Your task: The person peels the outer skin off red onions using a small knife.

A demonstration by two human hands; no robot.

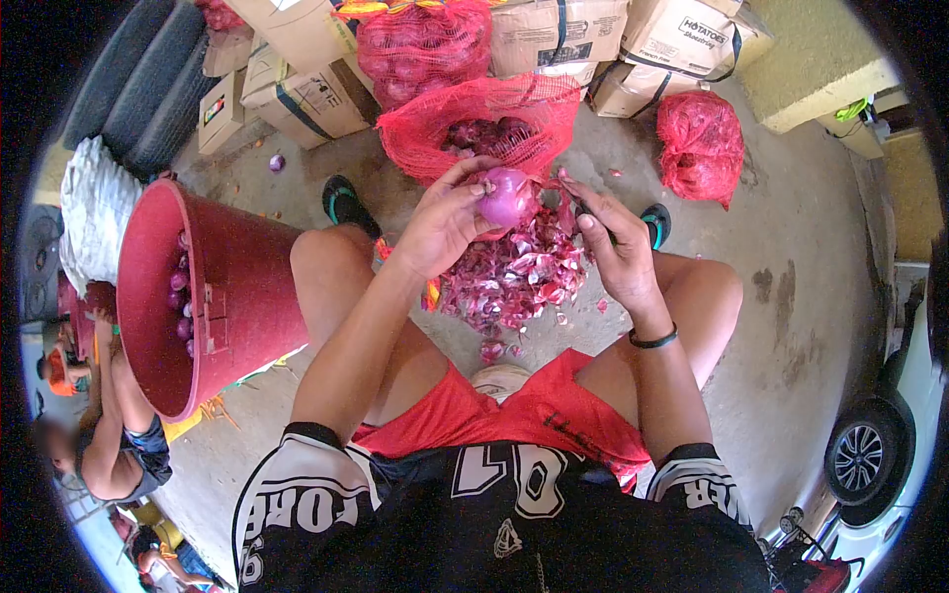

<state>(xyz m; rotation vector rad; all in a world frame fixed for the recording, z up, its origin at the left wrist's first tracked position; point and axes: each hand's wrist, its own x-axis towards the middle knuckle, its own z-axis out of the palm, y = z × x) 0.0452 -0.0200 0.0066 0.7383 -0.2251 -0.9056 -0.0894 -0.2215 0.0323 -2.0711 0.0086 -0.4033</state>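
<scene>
Now my left hand [440,222] grips onion [507,196] over peel pile [514,272] so skins drop there; right hand [613,247] clenched on small knife [585,211], peeling.

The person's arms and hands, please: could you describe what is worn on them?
Both arms are bare from the short sleeves down. The sleeves are black with white bands and white block lettering. The right hand has a thin black band around its wrist. The left hand wears nothing, with no gloves on either.
</scene>
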